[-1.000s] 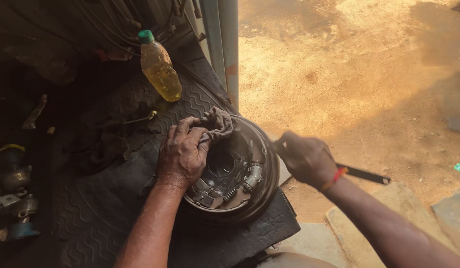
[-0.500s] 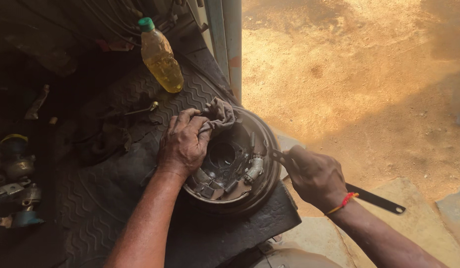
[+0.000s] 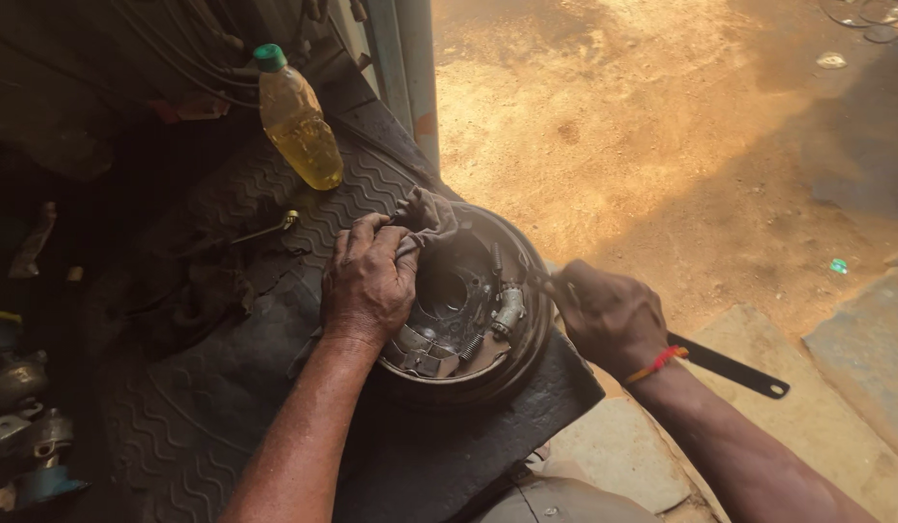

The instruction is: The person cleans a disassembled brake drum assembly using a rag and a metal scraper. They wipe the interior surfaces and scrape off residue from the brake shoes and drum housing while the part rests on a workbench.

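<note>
While the left hand (image 3: 366,283) clamps its fingers over a grimy rag (image 3: 431,218) on the rim of a drum brake assembly (image 3: 468,310) to steady it, the right hand (image 3: 608,318) grips a dark flat tool (image 3: 730,368), its tip reaching the springs inside. Resting near the front right corner of a ribbed rubber mat (image 3: 178,407), the assembly sits beside sunlit dirt ground (image 3: 662,126). At the mat's far edge stands a plastic bottle of yellow oil (image 3: 296,121).

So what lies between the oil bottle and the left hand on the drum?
In the head view, a small brass-tipped metal tool lies on the ribbed rubber mat between the bottle and the left hand.
</note>
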